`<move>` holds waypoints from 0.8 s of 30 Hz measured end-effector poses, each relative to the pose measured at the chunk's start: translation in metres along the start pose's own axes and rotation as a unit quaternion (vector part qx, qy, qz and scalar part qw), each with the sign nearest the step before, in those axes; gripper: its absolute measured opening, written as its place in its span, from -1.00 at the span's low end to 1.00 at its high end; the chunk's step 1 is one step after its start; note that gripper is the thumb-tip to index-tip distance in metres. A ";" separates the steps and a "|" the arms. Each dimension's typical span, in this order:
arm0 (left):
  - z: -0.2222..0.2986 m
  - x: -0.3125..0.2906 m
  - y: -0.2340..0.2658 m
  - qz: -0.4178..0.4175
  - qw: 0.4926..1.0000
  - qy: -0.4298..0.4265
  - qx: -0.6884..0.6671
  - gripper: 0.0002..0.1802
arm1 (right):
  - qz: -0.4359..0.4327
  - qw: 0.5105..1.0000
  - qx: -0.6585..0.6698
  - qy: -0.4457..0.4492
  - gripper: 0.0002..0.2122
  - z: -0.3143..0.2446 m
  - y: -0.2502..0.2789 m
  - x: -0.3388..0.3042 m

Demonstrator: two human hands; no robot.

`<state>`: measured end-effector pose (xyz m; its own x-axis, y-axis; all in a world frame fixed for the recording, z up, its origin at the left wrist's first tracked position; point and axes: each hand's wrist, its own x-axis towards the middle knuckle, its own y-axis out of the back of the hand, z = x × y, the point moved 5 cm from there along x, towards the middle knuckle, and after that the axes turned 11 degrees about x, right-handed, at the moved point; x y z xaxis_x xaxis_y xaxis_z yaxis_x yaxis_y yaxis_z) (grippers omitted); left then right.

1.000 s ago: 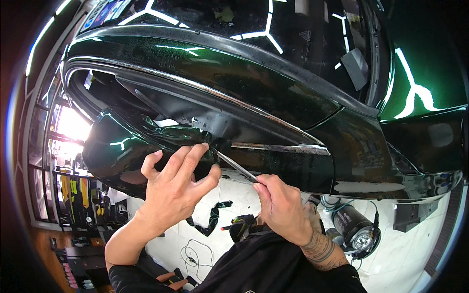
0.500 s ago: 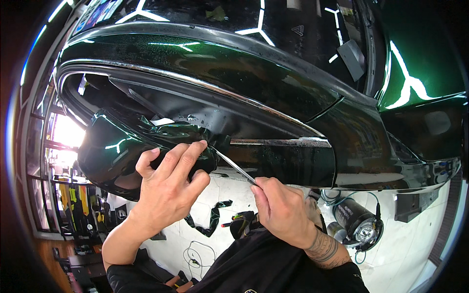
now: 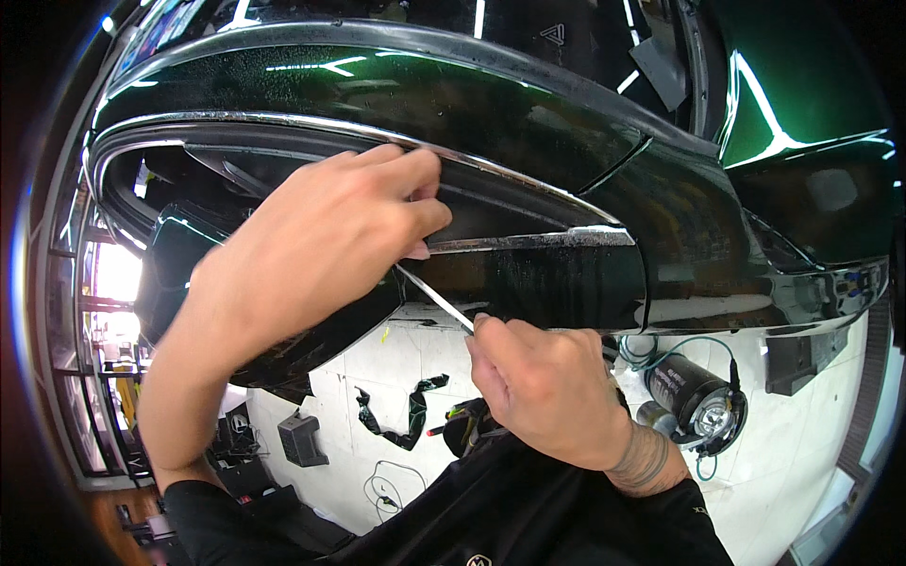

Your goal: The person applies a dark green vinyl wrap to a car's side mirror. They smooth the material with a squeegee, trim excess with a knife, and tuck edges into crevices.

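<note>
A big shiny dark green car door (image 3: 528, 123) fills the top half of the frame, and its paint shows bright stripes of light. A silver trim strip (image 3: 528, 241) runs across the middle of the door, bending down toward the right. The left hand (image 3: 321, 245) sits in the middle left of the frame, laid against the door just under the silver strip. Its fingers are close together and curled, with the tips pinched near the top end of a thin pale tool (image 3: 436, 298). I think the fingertips touch the tool there, but the view is too dim at that spot to be sure. The thin tool slants from the left hand down to the right hand (image 3: 547, 391), right in the middle of the frame. The right hand is lower and a bit to the right, and its fingers are closed tight on the bottom end of the tool. Below the door is a white floor (image 3: 406, 358). A round black work lamp (image 3: 696, 401) with a cord lies on it at the lower right. A scrap of black film (image 3: 408, 420) lies on the floor in the lower middle.
</note>
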<state>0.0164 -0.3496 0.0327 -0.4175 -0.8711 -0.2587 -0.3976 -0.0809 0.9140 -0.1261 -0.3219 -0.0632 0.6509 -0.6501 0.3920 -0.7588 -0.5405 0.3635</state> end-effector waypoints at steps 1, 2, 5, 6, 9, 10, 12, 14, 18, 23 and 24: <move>-0.001 0.007 -0.005 -0.048 0.998 -0.029 -0.004 -0.79 | 0.002 1.000 -0.002 0.000 -0.89 -0.001 0.000 0.000; -0.002 0.016 -0.012 -0.100 0.994 -0.032 -0.023 -0.90 | 0.005 1.000 -0.004 0.000 -0.89 -0.002 0.001 0.001; -0.006 0.026 -0.015 -0.137 0.985 -0.091 -0.044 -0.94 | 0.010 1.000 -0.008 -0.003 -0.90 -0.003 0.003 0.000; -0.008 0.030 -0.014 -0.132 0.985 -0.082 -0.074 -0.95 | 0.014 1.000 -0.010 -0.006 -0.90 -0.003 0.003 0.000; -0.007 0.031 -0.016 -0.118 0.986 -0.106 -0.048 -0.96 | 0.022 1.000 -0.018 -0.005 -0.89 -0.002 0.001 -0.003; -0.007 0.031 -0.018 -0.111 0.986 -0.113 -0.052 -0.96 | 0.022 1.000 -0.022 -0.005 -0.89 -0.003 0.000 -0.004; -0.010 0.028 -0.021 -0.096 0.986 -0.121 -0.061 -0.96 | 0.016 0.999 -0.031 -0.001 -0.88 -0.006 -0.002 -0.005; -0.011 0.027 -0.022 -0.090 0.986 -0.113 -0.079 -0.94 | 0.023 0.999 -0.047 -0.002 -0.88 -0.008 -0.004 -0.006; -0.011 0.025 -0.025 -0.082 0.986 -0.110 -0.092 -0.98 | 0.039 0.997 -0.074 -0.003 -0.88 -0.013 -0.006 -0.007; -0.008 0.023 -0.026 -0.071 0.987 -0.109 -0.094 -0.94 | 0.055 0.996 -0.069 0.009 -0.88 -0.019 -0.008 -0.010; -0.007 0.023 -0.026 -0.072 0.987 -0.109 -0.094 -0.94 | 0.055 0.996 -0.065 0.011 -0.88 -0.019 -0.009 -0.010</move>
<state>0.0227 -0.3711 0.0047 -0.5410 -0.7212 -0.4327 -0.3162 -0.3023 0.8992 -0.1258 -0.3004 -0.0547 0.5648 -0.6890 0.4542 -0.8173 -0.3911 0.4231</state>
